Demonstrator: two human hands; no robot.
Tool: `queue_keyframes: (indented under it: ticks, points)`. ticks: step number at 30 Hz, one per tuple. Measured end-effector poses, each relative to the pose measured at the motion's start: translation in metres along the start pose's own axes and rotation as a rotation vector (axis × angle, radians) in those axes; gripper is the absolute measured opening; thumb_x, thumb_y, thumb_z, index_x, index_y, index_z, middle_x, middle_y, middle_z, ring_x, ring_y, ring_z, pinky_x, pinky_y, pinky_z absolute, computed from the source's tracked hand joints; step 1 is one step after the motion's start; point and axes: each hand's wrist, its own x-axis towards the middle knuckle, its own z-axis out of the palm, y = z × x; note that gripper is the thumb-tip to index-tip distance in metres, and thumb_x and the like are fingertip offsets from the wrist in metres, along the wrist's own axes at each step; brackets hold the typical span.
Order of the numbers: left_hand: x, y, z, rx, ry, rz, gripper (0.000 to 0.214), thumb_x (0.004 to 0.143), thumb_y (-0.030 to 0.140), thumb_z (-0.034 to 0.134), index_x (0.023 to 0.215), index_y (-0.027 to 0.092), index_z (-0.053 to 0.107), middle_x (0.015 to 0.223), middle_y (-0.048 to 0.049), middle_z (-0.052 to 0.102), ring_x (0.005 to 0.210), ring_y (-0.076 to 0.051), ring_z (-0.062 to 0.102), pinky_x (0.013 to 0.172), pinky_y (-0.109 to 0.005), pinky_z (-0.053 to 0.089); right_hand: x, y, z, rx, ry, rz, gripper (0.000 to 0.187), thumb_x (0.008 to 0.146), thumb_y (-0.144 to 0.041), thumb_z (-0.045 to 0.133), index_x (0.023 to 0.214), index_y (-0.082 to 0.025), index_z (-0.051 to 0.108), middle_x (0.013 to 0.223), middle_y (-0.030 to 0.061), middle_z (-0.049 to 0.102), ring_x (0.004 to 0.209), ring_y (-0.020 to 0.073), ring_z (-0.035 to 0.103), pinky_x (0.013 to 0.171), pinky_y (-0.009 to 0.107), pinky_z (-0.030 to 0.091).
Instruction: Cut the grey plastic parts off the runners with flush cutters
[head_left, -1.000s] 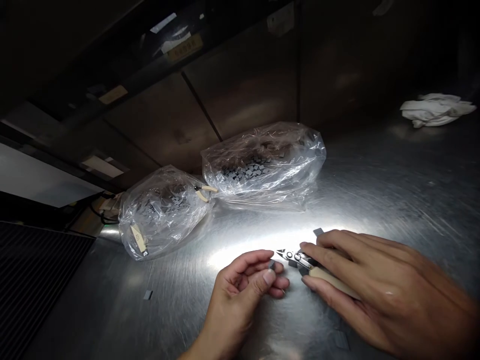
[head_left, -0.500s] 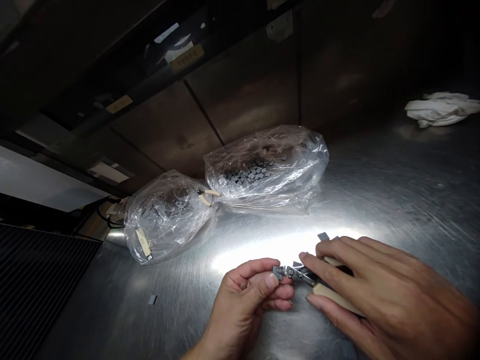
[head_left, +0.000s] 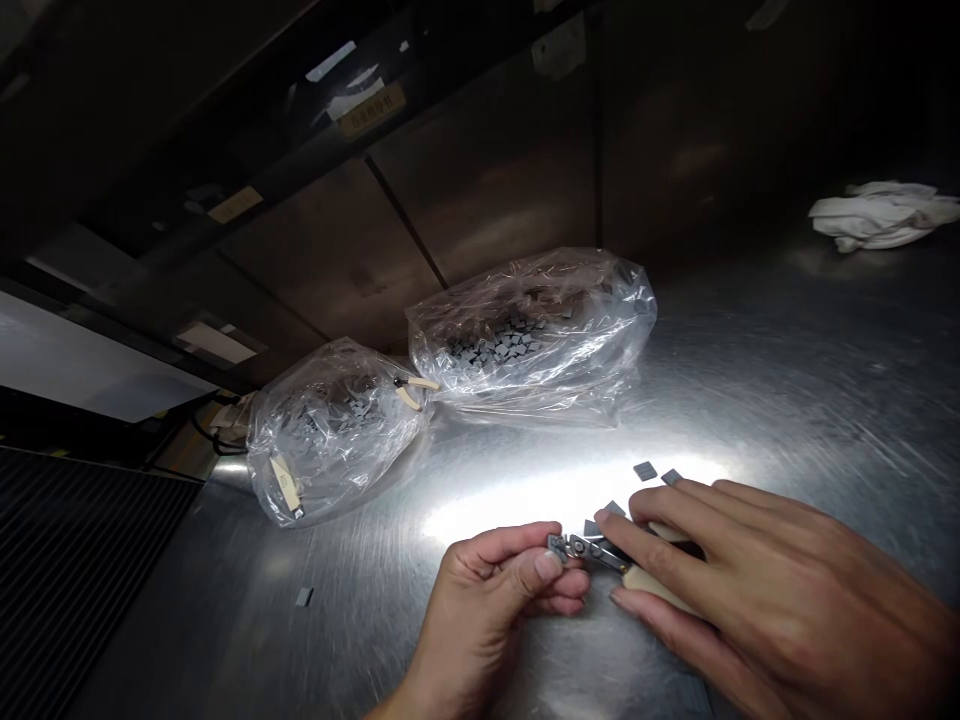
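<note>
Between thumb and fingers, my left hand [head_left: 495, 600] pinches a small grey piece [head_left: 556, 546]. My right hand [head_left: 750, 570] is wrapped round the cream handles of a pair of nippers [head_left: 660, 588], whose jaws meet the grey piece at my left fingertips. Whether the jaws are fully closed on it is too small to tell. Several flat grey pieces lie just beyond the right fingers, among them one loose grey piece [head_left: 645, 470]. Part of the nippers' handles is hidden by my right hand.
Two clear plastic bags hold many grey pieces: a left bag [head_left: 345, 490] and a right bag [head_left: 540, 400]. Cream-handled nippers [head_left: 417, 388] lie at the left bag's edge, near a cream-coloured cutter [head_left: 285, 484]. A white cloth [head_left: 885, 215] rests far right on the metal table [head_left: 360, 640].
My right hand and the nippers have shifted very slightly left, and the nippers look a little more closed. The grey piece has turned slightly in my left fingers.
</note>
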Motion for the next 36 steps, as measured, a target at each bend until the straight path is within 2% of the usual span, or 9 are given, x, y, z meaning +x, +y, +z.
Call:
queue_keyframes:
  ticks: [3,11,17,20,26,32,36]
  points:
    - [0.0,0.0,0.0,0.009,-0.001,0.008,0.035,0.062,0.03,0.099,0.089,0.013,0.084,0.074,-0.0098,0.082,0.067,-0.015,0.077,0.067,-0.022,0.063,0.001,0.0,0.0,0.039,-0.013,0.003,0.02,0.105,-0.021,0.045,0.11,-0.017,0.065,0.105,0.0065,0.073,0.095,0.0229,0.069,0.074,0.036,0.048]
    - [0.0,-0.001,-0.001,0.048,0.003,0.009,0.036,0.064,0.032,0.098,0.091,0.013,0.084,0.075,-0.0094,0.082,0.067,-0.015,0.076,0.069,-0.023,0.061,-0.006,-0.002,0.001,0.004,-0.007,0.027,0.026,0.106,-0.022,0.044,0.121,-0.017,0.064,0.106,0.0057,0.074,0.093,0.0235,0.071,0.084,0.041,0.054]
    - [-0.001,-0.001,-0.002,0.066,0.004,0.016,0.033,0.068,0.03,0.096,0.093,0.013,0.083,0.077,-0.0096,0.083,0.068,-0.015,0.076,0.072,-0.023,0.061,-0.002,0.0,0.0,0.033,-0.026,0.005,0.022,0.106,-0.021,0.043,0.111,-0.018,0.065,0.105,0.0072,0.073,0.09,0.0232,0.072,0.067,0.037,0.052]
    - [-0.001,-0.001,-0.002,0.061,-0.005,0.017,0.033,0.068,0.029,0.096,0.093,0.012,0.083,0.077,-0.0095,0.083,0.068,-0.014,0.076,0.072,-0.023,0.061,-0.003,0.0,0.001,0.025,-0.019,-0.008,0.023,0.107,-0.02,0.042,0.11,-0.017,0.064,0.104,0.0065,0.073,0.089,0.0222,0.072,0.072,0.037,0.054]
    - [0.0,0.001,-0.002,0.031,-0.019,0.008,0.033,0.068,0.027,0.096,0.092,0.013,0.081,0.08,-0.0101,0.083,0.067,-0.014,0.076,0.071,-0.022,0.06,-0.005,-0.001,0.001,0.04,-0.004,0.012,0.027,0.107,-0.02,0.046,0.125,-0.013,0.064,0.108,0.0056,0.073,0.095,0.0196,0.071,0.086,0.036,0.055]
    - [-0.002,0.003,0.002,-0.015,-0.024,0.011,0.037,0.069,0.026,0.095,0.1,0.014,0.08,0.084,-0.0109,0.083,0.069,-0.014,0.077,0.072,-0.024,0.061,0.001,0.007,-0.007,0.054,-0.012,0.033,0.025,0.102,-0.018,0.051,0.123,-0.013,0.065,0.105,0.0098,0.072,0.087,0.0225,0.071,0.06,0.031,0.054]
    - [-0.002,0.004,0.002,-0.03,-0.014,0.002,0.034,0.068,0.024,0.096,0.096,0.012,0.081,0.085,-0.0117,0.083,0.071,-0.015,0.077,0.072,-0.023,0.062,0.0,0.009,-0.009,0.051,-0.028,0.037,0.028,0.102,-0.022,0.05,0.123,-0.014,0.066,0.104,0.0106,0.072,0.086,0.0241,0.07,0.059,0.033,0.053]
